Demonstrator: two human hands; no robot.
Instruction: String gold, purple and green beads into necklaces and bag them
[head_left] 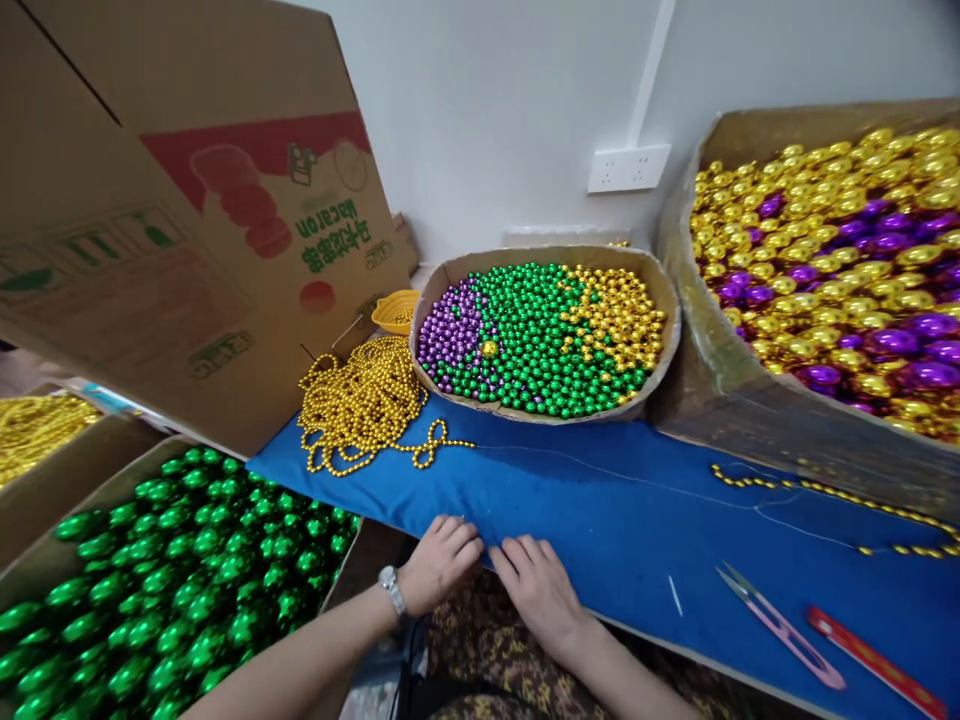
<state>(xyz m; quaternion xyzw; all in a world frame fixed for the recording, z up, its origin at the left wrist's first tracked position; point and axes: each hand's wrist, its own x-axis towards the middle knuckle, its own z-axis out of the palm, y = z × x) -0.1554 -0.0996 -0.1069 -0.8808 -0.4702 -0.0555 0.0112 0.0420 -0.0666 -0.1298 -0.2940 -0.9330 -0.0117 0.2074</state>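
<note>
- Grey wall (510, 120) rises beyond both hands, the farthest thing my feed shows me.
- Blue cloth (525, 500) spreads ahead of the fingertips; its near edge is where both hands rest.
- Large carton (210, 210), with its print upside down, leans up beyond the left hand and to its left.
- Deep bin (712, 320) of gold and purple beads stands ahead and right of the right hand.
- Green oval beads (195, 560) fill a box left of the left hand.
- Shallow tray (487, 408) of purple, green and gold beads sits straight ahead of the right hand.
- Gold strands (364, 390) lie heaped ahead and left of the left hand.
- Left hand (444, 560) and right hand (540, 592) lie palm down, fingers close and slightly bent, index fingers just beside each other. I cannot tell whether anything is pinched underneath. I'd press lightly and evenly: tugging the cloth could drag the loose thread.
- Pink snips (757, 602) and a red tool (874, 660) lie right of the right hand; I'd keep wrists clear of the blades.
- Thin thread (622, 473) crosses the cloth ahead of both hands.
</note>
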